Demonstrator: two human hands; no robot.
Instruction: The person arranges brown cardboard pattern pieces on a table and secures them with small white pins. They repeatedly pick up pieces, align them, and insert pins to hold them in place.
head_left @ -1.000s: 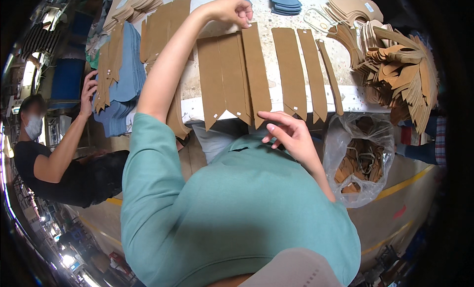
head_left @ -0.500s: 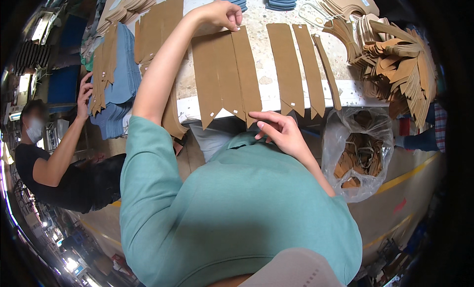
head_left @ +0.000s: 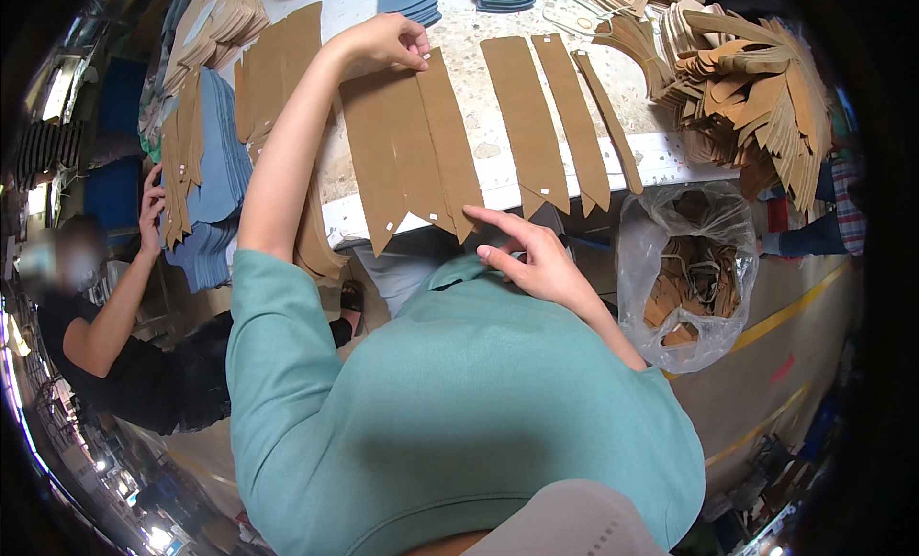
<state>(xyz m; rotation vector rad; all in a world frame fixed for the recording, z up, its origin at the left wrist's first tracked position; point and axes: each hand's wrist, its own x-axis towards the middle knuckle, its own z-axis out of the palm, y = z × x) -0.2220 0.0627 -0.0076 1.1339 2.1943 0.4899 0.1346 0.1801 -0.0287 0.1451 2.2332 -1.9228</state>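
Flat brown cut pieces with notched, pointed lower ends lie side by side on the table. My left hand (head_left: pixel 385 42) reaches to the far edge, its fingers closed in a pinch at the top corner of a narrow brown strip (head_left: pixel 450 140). That strip lies along the right side of a wider brown panel (head_left: pixel 383 144). Near the table's front edge my right hand (head_left: pixel 538 259) is open, its index fingertip at the strip's lower end and its thumb apart. Small white stickers dot several pieces. To the right lie another brown panel (head_left: pixel 525 121), a slimmer strip (head_left: pixel 571 125) and a very thin strip (head_left: pixel 609 122).
Fanned stacks of tan and brown pieces (head_left: pixel 766 87) crowd the table's right end. Blue stacks (head_left: pixel 215 149) and tan stacks (head_left: pixel 218 30) stand at the left. A clear plastic bag (head_left: pixel 684 336) of brown scraps hangs below the edge. A co-worker (head_left: pixel 124 336) touches the left pile.
The whole view has shifted, so the table and its pieces sit further left in the picture. Both my hands stay at the two ends of the same strip.
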